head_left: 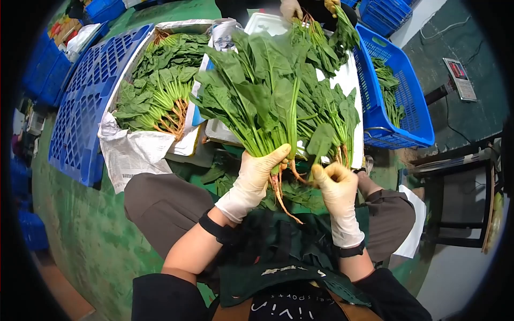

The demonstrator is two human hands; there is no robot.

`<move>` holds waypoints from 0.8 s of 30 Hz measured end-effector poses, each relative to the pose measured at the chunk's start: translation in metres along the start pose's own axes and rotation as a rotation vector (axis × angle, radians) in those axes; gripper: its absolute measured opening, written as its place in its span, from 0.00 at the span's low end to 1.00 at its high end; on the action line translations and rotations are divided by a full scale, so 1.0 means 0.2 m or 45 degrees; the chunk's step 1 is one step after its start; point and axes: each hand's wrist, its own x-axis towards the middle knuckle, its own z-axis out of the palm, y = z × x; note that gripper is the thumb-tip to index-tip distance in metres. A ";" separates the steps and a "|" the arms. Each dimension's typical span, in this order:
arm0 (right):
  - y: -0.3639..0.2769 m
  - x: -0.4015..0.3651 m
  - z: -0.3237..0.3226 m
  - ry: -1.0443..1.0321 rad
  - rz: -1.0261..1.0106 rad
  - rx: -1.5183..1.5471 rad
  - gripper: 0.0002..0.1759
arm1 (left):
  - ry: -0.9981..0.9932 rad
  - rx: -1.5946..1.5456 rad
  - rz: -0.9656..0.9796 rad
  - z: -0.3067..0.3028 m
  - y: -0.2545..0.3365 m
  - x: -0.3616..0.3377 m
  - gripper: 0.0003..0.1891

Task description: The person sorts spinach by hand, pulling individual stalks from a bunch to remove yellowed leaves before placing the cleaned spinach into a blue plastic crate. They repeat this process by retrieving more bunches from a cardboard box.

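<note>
My left hand [257, 174], in a pale glove, is closed round the stems of a large bunch of leafy greens [262, 91], its pinkish roots hanging below. To its right my right hand [337, 187], also gloved, pinches a single green leaf [320, 142] by its stem, beside the bunch's roots. Behind the bunch, more greens [334, 112] lie on a white box [357, 134]. At the left, a newspaper-lined box [128, 144] holds rooted greens [160, 96] in layers.
A blue crate [396, 139] with some greens stands at the right, near a scale [459, 79]. A blue slatted pallet [80, 117] leans at the left. Across the box, a co-worker's gloved hands [290, 9] handle greens. Loose leaves [300, 195] lie on the green floor below.
</note>
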 end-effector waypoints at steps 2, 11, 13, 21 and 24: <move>-0.10 0.03 0.03 0.192 -0.252 -0.174 0.18 | -0.023 0.014 0.053 0.04 0.00 -0.02 0.13; 0.01 0.15 0.20 0.190 -0.452 -0.218 0.11 | 0.093 0.145 0.145 0.07 -0.01 -0.05 0.16; -0.04 0.12 0.22 0.163 -0.013 0.313 0.11 | 0.086 0.040 0.145 0.09 0.00 -0.06 0.15; 0.10 0.10 0.17 -0.202 0.488 1.461 0.12 | -0.015 -0.312 -0.077 0.05 -0.01 -0.04 0.11; 0.11 0.09 0.15 -0.192 0.560 1.682 0.11 | -0.032 -0.257 -0.066 0.06 0.00 -0.04 0.12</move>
